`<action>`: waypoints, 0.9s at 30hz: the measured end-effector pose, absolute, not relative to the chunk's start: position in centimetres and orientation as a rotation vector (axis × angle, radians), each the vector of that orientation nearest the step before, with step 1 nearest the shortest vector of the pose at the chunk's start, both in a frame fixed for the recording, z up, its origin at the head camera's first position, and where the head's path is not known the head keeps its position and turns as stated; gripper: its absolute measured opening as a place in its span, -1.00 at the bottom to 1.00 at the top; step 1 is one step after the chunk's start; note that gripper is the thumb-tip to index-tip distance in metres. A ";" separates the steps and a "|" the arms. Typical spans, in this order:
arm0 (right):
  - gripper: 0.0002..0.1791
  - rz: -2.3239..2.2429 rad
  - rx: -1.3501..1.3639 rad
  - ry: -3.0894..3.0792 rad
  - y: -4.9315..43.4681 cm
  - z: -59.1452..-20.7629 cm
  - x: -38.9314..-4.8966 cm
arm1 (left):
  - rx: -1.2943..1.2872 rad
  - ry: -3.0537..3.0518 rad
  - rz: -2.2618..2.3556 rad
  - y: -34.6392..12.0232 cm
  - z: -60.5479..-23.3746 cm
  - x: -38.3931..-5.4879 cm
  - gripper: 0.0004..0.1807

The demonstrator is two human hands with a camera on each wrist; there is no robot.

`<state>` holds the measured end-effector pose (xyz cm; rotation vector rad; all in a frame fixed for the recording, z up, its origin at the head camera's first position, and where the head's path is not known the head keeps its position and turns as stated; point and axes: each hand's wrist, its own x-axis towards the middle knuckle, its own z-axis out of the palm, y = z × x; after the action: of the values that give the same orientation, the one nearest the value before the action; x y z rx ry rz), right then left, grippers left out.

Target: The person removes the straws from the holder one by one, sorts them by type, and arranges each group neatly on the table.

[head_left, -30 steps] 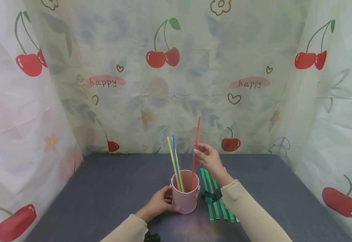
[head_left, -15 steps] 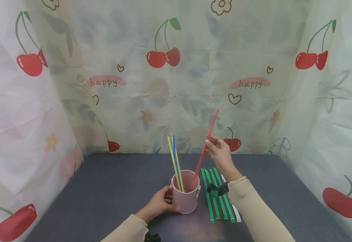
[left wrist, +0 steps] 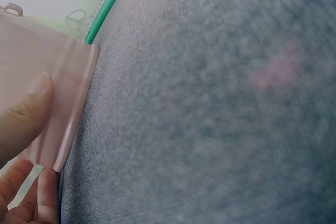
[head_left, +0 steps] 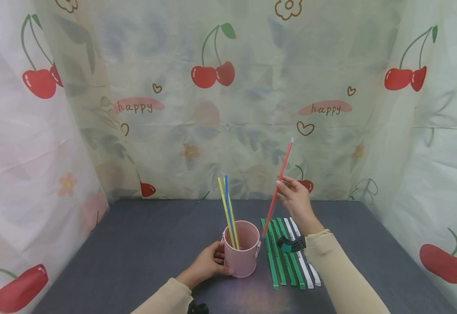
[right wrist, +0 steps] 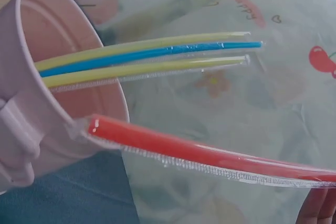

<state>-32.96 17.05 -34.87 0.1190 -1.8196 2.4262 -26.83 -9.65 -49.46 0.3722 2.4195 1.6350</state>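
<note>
My right hand has its fingers pinched on a thin red plastic straw in a clear wrapper, around mid-length; top end leans right. My left hand has its fingers clamped on the left side of a pale pink cylindrical bucket, thumb on the outer wall, bucket upright.

Change: a second ago the red straw's lower end was well inside the bucket, half a second ago just inside the rim. Now it's outside, just right of the rim in the head view. Touching the rim or not: can't tell. My read: that straw is out, and the bucket has held steady.

Inside, unchanged, leaning left: two thin yellow plastic straws and one thin blue plastic straw.

Right of the bucket, on the dark grey surface: four long flat green strips and two long flat white strips, side by side. The white pair shows more since my right forearm shifted right.

Behind: pale curtain printed with red cherries.
</note>
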 end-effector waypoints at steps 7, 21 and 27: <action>-0.57 2.334 0.118 -1.922 18.2 -35.6 -33.4 | 0.386 2.413 1.642 -9.7 -49.5 -26.9 -0.24; -0.50 2.182 0.026 -2.114 20.0 -37.6 -33.7 | 0.375 2.411 1.639 -9.7 -49.4 -26.8 -0.24; -0.48 2.170 0.134 -2.119 20.7 -38.7 -33.9 | 0.398 2.407 1.653 -9.7 -49.4 -26.8 -0.24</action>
<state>-33.91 20.69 -38.67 0.1339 -2.1187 2.1701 -26.78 -9.69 -49.43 0.3981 2.4067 1.6529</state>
